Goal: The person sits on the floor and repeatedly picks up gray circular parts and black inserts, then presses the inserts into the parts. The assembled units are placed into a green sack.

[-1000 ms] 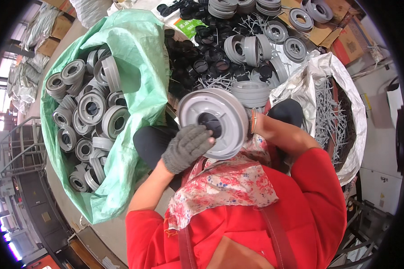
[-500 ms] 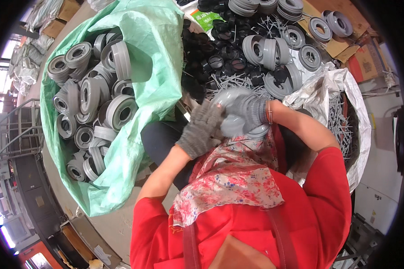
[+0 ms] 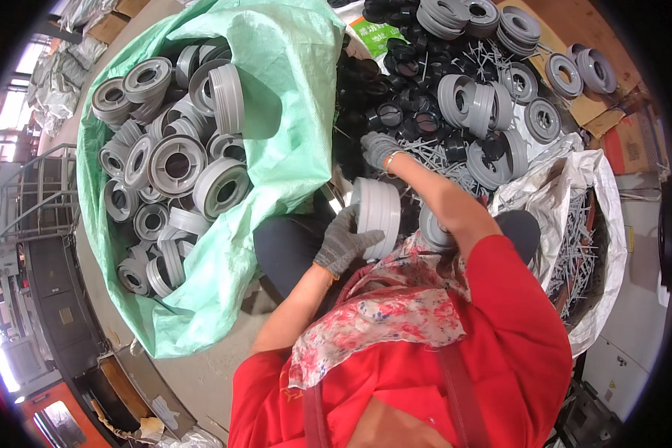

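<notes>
Between our knees, just near of the black pile, we held a pale grey plastic wheel point(image 3: 377, 213) on edge with our left hand point(image 3: 343, 240), the gloved fingers point(image 3: 362, 243) closed around its near rim and wrapped partly across the wide tread. Our right hand point(image 3: 381, 148), also in a grey knit glove, reached farther out into the heap of small black rings point(image 3: 396, 119) and thin grey pins point(image 3: 433, 153); its fingers were curled down among those parts, and we could not tell whether they had closed on anything. A second grey wheel point(image 3: 433, 231) sat just right of the first, half hidden under our right forearm. We judged the wheel to be a stiff moulded piece, hollow and fairly light for its bulk, since one hand kept it upright without strain. Its smooth tread looked slippery, so the knit glove mattered, and the best hold seemed to be across the rim edges or through the open hub, where fingers could hook in. It looked sturdy enough to be dropped among others without harm. To the left, a green woven sack point(image 3: 291, 112) stood open and was packed with wheels of the same kind point(image 3: 175, 164), while to the right a white sack point(image 3: 575, 224) held more grey pins. Farther off, stacked grey wheels point(image 3: 478, 104) lay on cardboard point(image 3: 590, 30).
</notes>
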`<state>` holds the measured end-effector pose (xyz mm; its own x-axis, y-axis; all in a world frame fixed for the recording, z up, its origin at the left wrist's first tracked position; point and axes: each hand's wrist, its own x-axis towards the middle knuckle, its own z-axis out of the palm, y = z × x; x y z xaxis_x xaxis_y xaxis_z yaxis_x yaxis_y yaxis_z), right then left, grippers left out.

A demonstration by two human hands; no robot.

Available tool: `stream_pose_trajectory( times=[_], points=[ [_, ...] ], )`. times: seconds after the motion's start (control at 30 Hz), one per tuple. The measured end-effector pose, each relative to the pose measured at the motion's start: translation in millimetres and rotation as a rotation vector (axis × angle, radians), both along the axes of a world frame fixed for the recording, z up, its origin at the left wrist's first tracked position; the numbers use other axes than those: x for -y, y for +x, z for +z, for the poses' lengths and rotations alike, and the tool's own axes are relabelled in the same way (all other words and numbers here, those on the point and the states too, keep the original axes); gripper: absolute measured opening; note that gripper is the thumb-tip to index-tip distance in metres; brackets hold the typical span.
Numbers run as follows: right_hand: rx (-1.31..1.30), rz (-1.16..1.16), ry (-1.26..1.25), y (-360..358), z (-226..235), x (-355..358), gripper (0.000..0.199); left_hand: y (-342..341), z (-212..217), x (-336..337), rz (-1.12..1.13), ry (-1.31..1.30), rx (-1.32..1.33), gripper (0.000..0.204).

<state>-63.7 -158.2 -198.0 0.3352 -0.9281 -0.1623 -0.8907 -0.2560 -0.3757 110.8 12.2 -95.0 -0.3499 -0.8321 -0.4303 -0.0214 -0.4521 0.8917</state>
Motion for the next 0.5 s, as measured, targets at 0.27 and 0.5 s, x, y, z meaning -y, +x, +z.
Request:
stream_pose_trajectory(
  times=[0.27,0.5],
  points=[
    [0.848,-0.261,0.430,-70.5,71.6,-110.3,0.040,-18.8,-0.7,-1.5,0.050,-0.400,0.222,0.070],
    [0.973,-0.160,-0.157,-61.6,138.9,-187.4,0.037,-48.3,28.9,-30.8,0.191,-0.157,-0.200,0.050]
  ],
)
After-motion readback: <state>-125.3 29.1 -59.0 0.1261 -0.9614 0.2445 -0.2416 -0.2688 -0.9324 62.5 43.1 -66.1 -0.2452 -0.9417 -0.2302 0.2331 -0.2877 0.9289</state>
